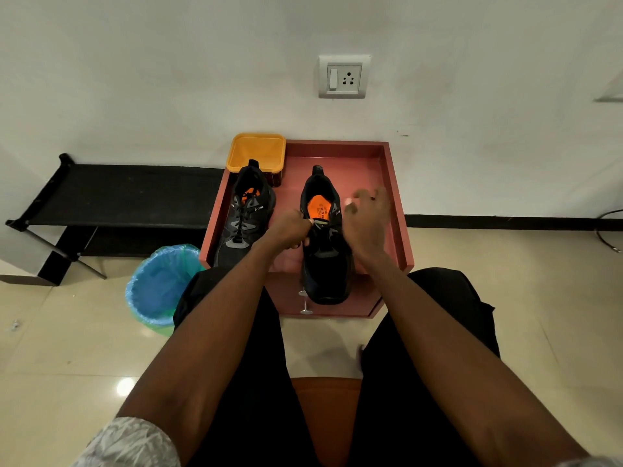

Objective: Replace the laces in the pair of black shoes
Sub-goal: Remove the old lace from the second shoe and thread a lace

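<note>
At mid-frame a red tray [387, 183] sits on the floor against the wall, and the pair of black shoes stands in it, toes toward the bottom of the frame: the left shoe [244, 217], at centre left, is laced, while the right shoe [325, 251], at centre, shows no clear lace across its front, so the job looks to be on this one. An orange tub [256, 151] stands at the tray's upper left corner, touching the left shoe's heel, and a blue-lined bin [161, 284] sits on the floor at the lower left of the tray. The left hand [286, 230], just left of the right shoe's throat, is curled and seems to pinch the tongue or a lace end there; which one is too small to tell. The right hand [365, 217], just right of the shoe, is blurred, fingers loosely spread and seemingly holding nothing, though a pale smear by its fingertips could be a lace end. To do this step well, the left hand should keep the tongue pulled flat and the shoe steady, while the right works one eyelet at a time from the toe end upward, keeping both ends even and untwisted.
</note>
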The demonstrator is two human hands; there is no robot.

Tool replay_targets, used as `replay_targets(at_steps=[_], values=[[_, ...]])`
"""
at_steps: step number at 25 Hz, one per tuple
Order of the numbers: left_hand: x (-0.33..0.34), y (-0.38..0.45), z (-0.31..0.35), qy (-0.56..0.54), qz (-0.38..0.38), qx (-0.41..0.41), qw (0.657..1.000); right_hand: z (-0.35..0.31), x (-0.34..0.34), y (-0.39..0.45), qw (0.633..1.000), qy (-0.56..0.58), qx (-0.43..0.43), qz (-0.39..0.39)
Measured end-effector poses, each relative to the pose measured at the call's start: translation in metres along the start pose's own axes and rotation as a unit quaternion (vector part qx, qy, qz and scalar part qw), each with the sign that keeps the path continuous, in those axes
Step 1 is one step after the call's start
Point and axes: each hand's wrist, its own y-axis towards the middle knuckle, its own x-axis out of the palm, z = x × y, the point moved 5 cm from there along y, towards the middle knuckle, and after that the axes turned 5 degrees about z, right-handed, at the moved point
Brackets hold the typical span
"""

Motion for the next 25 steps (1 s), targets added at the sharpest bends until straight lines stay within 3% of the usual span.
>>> replay_targets(at_steps=[1,3,5,8,10,12,15,16,17,19,21,23,25], values=[[0.0,0.0,0.001,-0.003,0.0,0.0,1.0,-0.011,0.008,-0.007,0.994,-0.033,-0.097,-0.044],[0.0,0.0,0.002,0.0,0.002,0.0,1.0,-0.017,0.029,-0.02,0.966,-0.1,-0.184,-0.152],[0.001,-0.001,0.004,0.009,0.001,0.004,1.0,-0.011,0.039,-0.027,0.949,-0.136,-0.199,-0.202],[0.0,-0.003,0.006,0.018,-0.003,0.008,1.0,-0.012,0.036,-0.023,0.959,-0.108,-0.192,-0.178],[-0.001,-0.002,0.004,0.026,0.0,0.006,1.0,-0.008,0.022,-0.009,0.983,-0.064,-0.131,-0.108],[-0.002,0.0,0.002,0.025,0.002,0.004,1.0,0.007,-0.003,0.009,1.0,0.002,0.007,0.0],[-0.003,-0.002,0.002,0.022,0.005,0.003,1.0,0.038,-0.029,0.02,0.967,0.042,0.243,0.058],[-0.003,-0.003,0.003,0.022,0.004,0.005,1.0,0.039,-0.03,0.018,0.963,0.02,0.264,0.045],[-0.003,-0.003,0.004,0.021,0.003,0.007,1.0,0.033,-0.028,0.017,0.973,-0.004,0.227,0.038],[-0.002,-0.003,0.005,0.019,0.006,0.009,1.0,0.007,-0.014,0.01,0.999,-0.018,0.033,0.002],[-0.002,-0.002,0.006,0.016,0.01,0.009,1.0,-0.015,0.011,-0.005,0.986,-0.04,-0.127,-0.104],[-0.002,-0.002,0.006,0.011,0.01,0.008,1.0,-0.017,0.032,-0.021,0.957,-0.103,-0.197,-0.188],[-0.001,-0.001,0.005,0.012,0.006,0.003,1.0,-0.012,0.041,-0.026,0.945,-0.135,-0.219,-0.202]])
